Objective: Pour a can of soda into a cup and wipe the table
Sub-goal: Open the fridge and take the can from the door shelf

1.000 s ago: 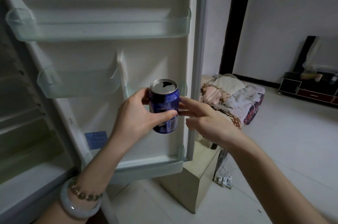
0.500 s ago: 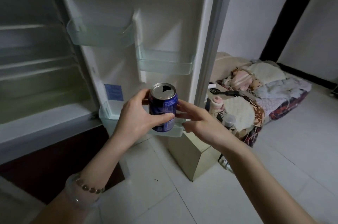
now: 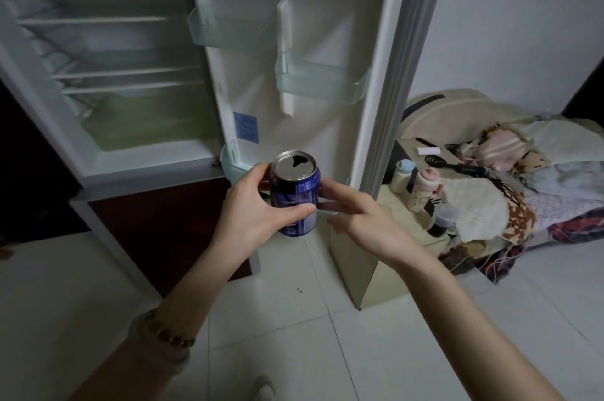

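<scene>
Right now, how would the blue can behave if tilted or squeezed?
The can has an open mouth, so tilting may spill. Its thin metal wall would probably dent under a hard grip from the left hand. Round sides: apt to roll if laid down.

The can (image 3: 295,193) has drawn back from the fridge door (image 3: 313,24), now over the floor (image 3: 294,319). The right hand (image 3: 362,224) perhaps spreads wider.

Can (image 3: 295,193) between both hands, before the open fridge door (image 3: 294,50)

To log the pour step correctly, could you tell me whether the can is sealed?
No, the can in the left hand has a dark opening in its top.
</scene>
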Motion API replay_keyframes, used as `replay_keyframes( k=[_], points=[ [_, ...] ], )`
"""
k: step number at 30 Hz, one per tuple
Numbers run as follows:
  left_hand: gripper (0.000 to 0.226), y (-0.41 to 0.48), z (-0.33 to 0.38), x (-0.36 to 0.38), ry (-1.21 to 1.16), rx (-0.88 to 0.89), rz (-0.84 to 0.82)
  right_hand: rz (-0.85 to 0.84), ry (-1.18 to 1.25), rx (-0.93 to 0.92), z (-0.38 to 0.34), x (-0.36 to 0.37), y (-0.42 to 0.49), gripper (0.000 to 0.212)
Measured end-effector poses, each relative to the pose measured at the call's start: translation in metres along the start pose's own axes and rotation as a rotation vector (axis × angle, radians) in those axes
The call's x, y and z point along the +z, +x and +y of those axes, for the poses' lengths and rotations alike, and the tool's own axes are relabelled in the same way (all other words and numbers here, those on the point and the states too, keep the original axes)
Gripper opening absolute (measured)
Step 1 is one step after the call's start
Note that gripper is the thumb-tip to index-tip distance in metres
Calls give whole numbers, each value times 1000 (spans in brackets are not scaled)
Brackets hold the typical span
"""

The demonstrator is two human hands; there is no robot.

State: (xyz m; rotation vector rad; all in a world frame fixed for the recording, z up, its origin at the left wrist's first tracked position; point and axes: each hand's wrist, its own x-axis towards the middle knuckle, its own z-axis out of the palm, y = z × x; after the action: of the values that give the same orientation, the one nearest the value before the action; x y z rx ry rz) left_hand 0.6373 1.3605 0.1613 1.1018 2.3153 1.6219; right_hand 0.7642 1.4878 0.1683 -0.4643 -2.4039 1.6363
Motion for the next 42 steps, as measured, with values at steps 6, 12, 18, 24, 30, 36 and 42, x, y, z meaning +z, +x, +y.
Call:
replay_keyframes(
  k=[6,12,18,24,30,36,42],
  points=[
    [62,-14,9,5,35,-15,29,-53,35,-54,5,-6,-9,73],
    [71,-5,13,24,71,-17,50,-66,22,-84,11,-29,-4,73],
    [75,21,21,48,122,-27,80,-114,9,-111,18,-65,15,74],
    [68,41,33,69,158,-26,144,-158,7,-146,29,-100,43,75],
    [62,53,39,88,194,-50,174,-209,32,-171,43,-119,61,72],
    [66,59,44,116,229,-35,229,-278,37,-183,56,-148,72,73],
    [62,63,53,151,240,-134,322,-367,20,-217,67,-182,85,71]
  ],
)
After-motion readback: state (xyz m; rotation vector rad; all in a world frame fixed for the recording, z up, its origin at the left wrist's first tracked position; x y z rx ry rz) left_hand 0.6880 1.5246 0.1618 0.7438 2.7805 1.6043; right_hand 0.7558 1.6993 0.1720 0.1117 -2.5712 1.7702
